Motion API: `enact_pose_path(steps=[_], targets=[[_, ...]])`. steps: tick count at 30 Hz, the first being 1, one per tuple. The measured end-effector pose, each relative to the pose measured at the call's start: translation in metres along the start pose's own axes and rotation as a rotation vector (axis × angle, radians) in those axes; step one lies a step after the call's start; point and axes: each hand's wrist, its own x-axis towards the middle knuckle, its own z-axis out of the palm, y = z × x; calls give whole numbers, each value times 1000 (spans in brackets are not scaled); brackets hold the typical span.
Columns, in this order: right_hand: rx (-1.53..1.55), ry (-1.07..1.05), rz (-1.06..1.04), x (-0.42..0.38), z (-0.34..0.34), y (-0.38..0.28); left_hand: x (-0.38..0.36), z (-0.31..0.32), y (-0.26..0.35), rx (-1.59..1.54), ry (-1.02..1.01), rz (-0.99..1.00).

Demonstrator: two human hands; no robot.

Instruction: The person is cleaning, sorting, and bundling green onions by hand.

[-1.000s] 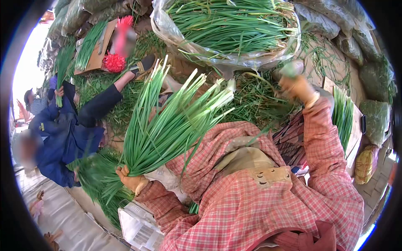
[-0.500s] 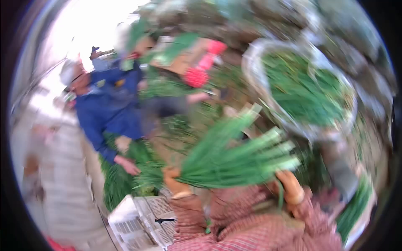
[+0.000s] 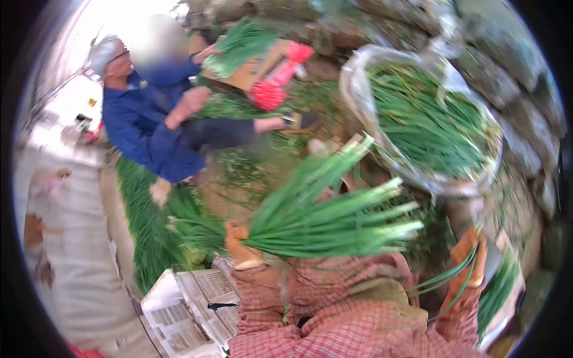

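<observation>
My left hand (image 3: 243, 243), in an orange glove, is closed around a bunch of green chives (image 3: 322, 224) held across my lap. The pale stem ends fan out to the right, and the leafy tips spread leftward past the glove. Away to the right, my right hand (image 3: 468, 259), also gloved in orange, is closed on a few long loose chive leaves (image 3: 444, 274), which trail down toward my lap. Beside that hand lies another pile of chives (image 3: 500, 292), partly hidden by my sleeve.
A plastic-lined basket (image 3: 352, 89) full of chives stands ahead to the right. A co-worker in blue (image 3: 143, 131) sits at left, near a heap of chives (image 3: 146, 227). A white plastic crate (image 3: 185, 310) is by my left arm. Pink twine (image 3: 268, 95) lies beside a board (image 3: 242, 77).
My right hand has moved right, away from the bunch's stem ends, with a few loose leaves. My left hand keeps its hold. The co-worker's hand has lifted from the heap.
</observation>
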Motion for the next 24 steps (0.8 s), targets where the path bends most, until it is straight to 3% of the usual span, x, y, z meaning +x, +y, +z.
enact_pose_path(steps=[2, 3, 4, 5, 6, 7, 8, 9, 11, 13, 15, 16, 18, 20, 22, 24], targets=[[-150, -17, -57, -3, -43, -47, 6, 4, 4, -1, 40, -27], [-328, 61, -64, 0, -53, -59, 2, 15, 5, 32, 165, -21], [-693, 142, 3, 3, -64, -67, -1, 26, 6, 67, 284, -6], [-1365, 130, 74, 8, -72, -68, -6, 29, 5, 115, 195, 16], [-2292, 39, 35, 6, -66, -56, -9, 25, 7, 165, 109, 39], [-2573, -26, -173, 9, -43, -43, -2, 17, 9, 104, 39, -10], [-2353, 4, -645, 16, -22, -32, 6, 6, 16, 39, -26, -50], [-2103, -80, -600, 27, -8, -25, 10, 3, 17, -34, -86, -78], [-1966, -144, -626, 46, 28, 10, 1, 18, 17, 48, -48, -14], [-2325, -211, -337, 62, 34, 46, -9, 36, 17, 131, 35, 50], [-2338, -310, -5, 70, 29, 67, 6, 19, 23, 46, -72, -12], [-2043, -259, 63, 75, 15, 83, 2, 23, 22, -3, -111, -39], [-1435, -239, 218, 73, -7, 106, -5, 28, 21, 231, -5, 46], [-1346, -274, -181, 62, -23, 123, -7, 27, 23, 427, -14, 77], [-1607, -92, -310, 41, -1, 100, 44, -40, 30, 502, -280, 33], [-1726, 1, -534, 37, -7, 82, 58, -57, 36, 618, -418, 13]])
